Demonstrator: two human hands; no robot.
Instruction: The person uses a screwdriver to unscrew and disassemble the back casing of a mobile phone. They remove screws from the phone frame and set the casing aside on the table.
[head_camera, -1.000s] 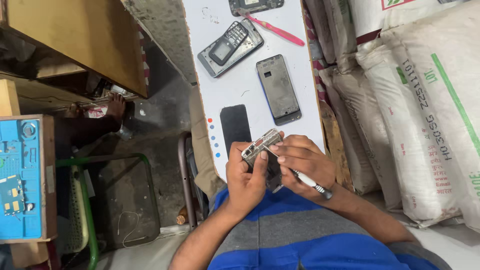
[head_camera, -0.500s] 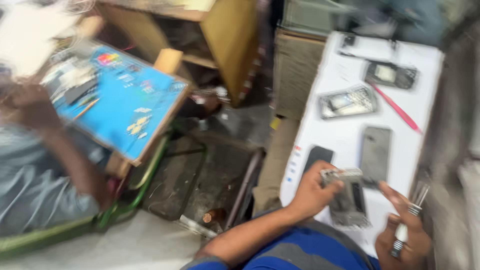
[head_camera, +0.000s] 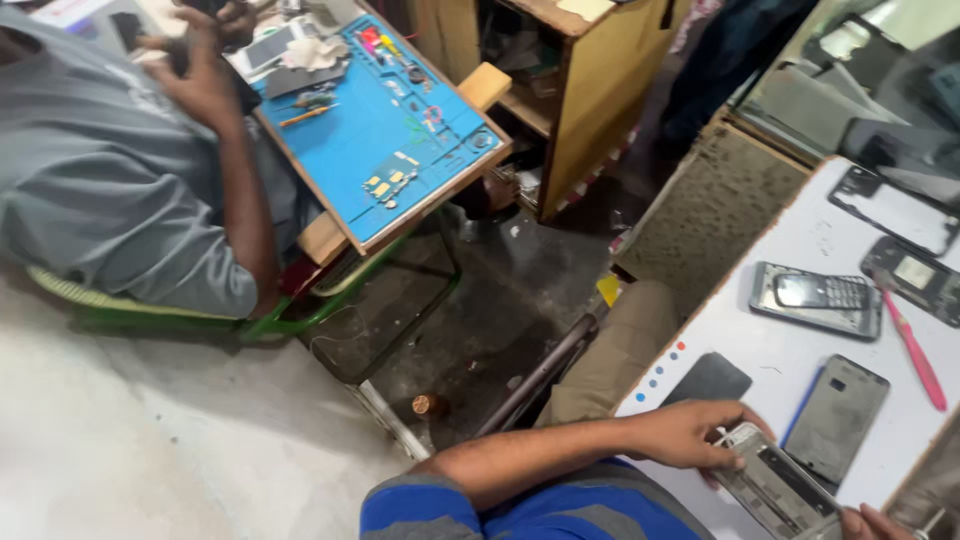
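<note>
The left hand (head_camera: 690, 435) grips the upper end of an opened phone body (head_camera: 775, 485), fingers closed over its edge, pinning it against the white board (head_camera: 790, 350). The phone body runs from under that hand toward the lower right, where the right hand (head_camera: 875, 522) shows only as a few fingertips at the picture's bottom edge, touching or just beside the phone's far end; whether it is closed on anything cannot be told.

Just above the left hand lies a dark flat panel (head_camera: 708, 380). To the right of it, just beside the phone body, rests a grey back cover (head_camera: 838, 418). Farther beyond are a keypad phone (head_camera: 818, 298) and a pink tool (head_camera: 915, 352).

Well apart, to the upper left of the hand, another person in a grey shirt (head_camera: 100, 190) sits at a blue work mat (head_camera: 400, 130).
</note>
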